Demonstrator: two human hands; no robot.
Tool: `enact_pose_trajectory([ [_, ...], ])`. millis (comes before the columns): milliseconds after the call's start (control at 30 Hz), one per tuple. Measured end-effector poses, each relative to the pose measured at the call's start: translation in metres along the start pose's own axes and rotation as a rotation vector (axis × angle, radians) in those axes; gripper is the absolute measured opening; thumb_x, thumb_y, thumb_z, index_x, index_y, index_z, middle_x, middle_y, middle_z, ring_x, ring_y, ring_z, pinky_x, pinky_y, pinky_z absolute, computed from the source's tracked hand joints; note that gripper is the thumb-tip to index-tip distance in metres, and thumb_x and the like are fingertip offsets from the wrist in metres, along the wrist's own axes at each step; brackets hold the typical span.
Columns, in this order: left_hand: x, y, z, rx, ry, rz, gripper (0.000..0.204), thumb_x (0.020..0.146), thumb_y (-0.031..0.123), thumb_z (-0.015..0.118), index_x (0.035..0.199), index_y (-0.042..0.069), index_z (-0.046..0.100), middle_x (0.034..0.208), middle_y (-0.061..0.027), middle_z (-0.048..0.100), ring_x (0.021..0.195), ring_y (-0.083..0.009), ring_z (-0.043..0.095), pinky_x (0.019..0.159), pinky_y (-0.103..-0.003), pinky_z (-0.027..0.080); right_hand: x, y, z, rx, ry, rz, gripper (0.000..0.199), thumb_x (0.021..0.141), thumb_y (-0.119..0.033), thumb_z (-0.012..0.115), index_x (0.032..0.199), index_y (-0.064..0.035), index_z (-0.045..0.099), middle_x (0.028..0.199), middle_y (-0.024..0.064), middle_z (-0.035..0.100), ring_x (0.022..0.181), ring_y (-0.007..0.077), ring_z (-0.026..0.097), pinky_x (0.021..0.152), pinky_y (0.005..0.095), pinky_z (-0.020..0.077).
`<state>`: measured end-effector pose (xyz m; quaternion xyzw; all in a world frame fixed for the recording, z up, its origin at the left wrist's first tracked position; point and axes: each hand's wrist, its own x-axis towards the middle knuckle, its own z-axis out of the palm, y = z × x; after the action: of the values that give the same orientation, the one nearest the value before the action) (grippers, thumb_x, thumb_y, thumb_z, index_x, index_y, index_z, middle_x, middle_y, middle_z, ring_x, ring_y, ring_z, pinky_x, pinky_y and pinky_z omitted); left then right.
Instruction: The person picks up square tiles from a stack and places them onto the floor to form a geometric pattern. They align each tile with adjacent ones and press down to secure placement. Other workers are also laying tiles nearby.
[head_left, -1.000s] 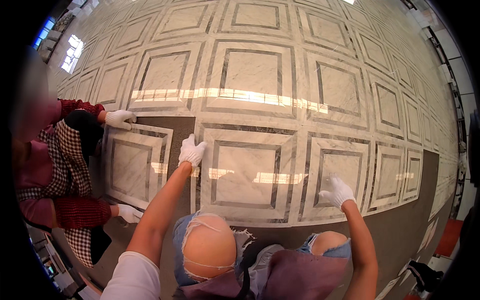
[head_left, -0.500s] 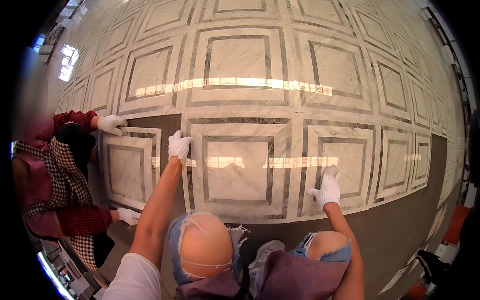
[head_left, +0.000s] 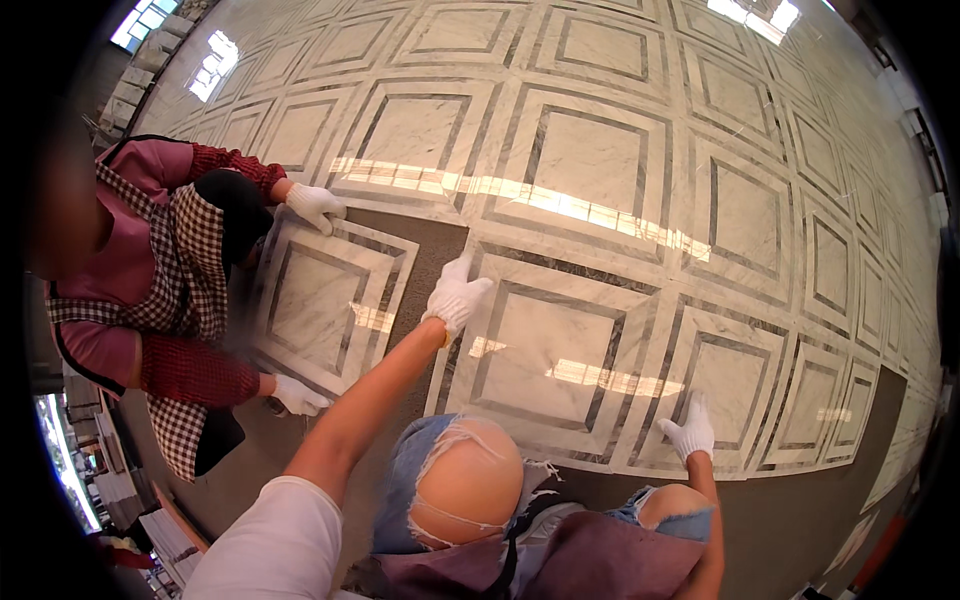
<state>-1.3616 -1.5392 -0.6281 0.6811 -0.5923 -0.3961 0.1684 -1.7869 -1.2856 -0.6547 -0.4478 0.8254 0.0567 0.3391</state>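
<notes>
Glossy marble-tile floor (head_left: pixel 600 170), gloved hands (head_left: pixel 455 297).

Loose tile (head_left: pixel 325 300) lies left of the laid tile (head_left: pixel 560 365), gap between; co-worker (head_left: pixel 150 290) kneels farther left.

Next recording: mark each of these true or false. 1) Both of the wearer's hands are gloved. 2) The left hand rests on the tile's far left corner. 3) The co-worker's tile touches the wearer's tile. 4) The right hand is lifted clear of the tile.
1) True: the left hand and right hand wear white knit gloves.
2) True: it lies on the square white marble tile with a grey inlaid frame.
3) False: a strip of bare brown subfloor separates the co-worker's smaller marble tile.
4) False: it presses the near right edge.
</notes>
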Motion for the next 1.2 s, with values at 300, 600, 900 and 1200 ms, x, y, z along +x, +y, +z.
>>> enact_pose_trajectory([
  [300,-0.196,0.163,-0.13,0.075,-0.204,0.699,0.051,0.073,0.009,0.068,0.122,-0.003,0.058,0.124,-0.0208,0.056,0.113,-0.0361,0.056,0.096,-0.045,0.045,-0.067,0.028,0.06,-0.076,-0.051,-0.096,0.091,0.076,-0.035,0.076,0.144,0.0035,0.03,0.149,0.0298,0.028,0.137,0.0488,0.026,0.111,0.0497,0.0299],
  [600,-0.235,0.178,-0.128,0.423,-0.213,0.758,0.034,0.063,0.015,0.069,0.096,0.007,0.068,0.093,-0.0044,0.065,0.081,-0.0195,0.063,0.074,-0.035,0.05,-0.073,0.029,0.094,-0.144,0.074,-0.063,0.084,0.079,-0.031,0.074,0.142,0.0045,0.032,0.147,0.0305,0.027,0.137,0.0485,0.026,0.11,0.0496,0.0322],
  [900,-0.264,0.211,-0.163,0.331,-0.221,0.529,0.035,0.063,0.015,0.072,0.097,0.005,0.069,0.097,-0.0104,0.066,0.09,-0.0298,0.063,0.087,-0.046,0.047,-0.083,-0.005,0.048,-0.285,-0.033,0.007,0.081,0.082,-0.033,0.071,0.145,0.0008,0.033,0.152,0.0227,0.027,0.138,0.0389,0.031,0.108,0.0429,0.0383],
  [1200,-0.315,0.231,-0.192,0.397,-0.371,0.317,0.032,0.077,0.019,0.066,0.107,0.007,0.067,0.111,-0.0088,0.064,0.105,-0.0288,0.059,0.097,-0.045,0.043,-0.075,-0.101,-0.045,0.122,-0.26,-0.148,0.056,0.092,-0.037,0.053,0.135,-0.0003,0.051,0.141,0.0214,0.048,0.131,0.0332,0.045,0.108,0.0385,0.036],
])
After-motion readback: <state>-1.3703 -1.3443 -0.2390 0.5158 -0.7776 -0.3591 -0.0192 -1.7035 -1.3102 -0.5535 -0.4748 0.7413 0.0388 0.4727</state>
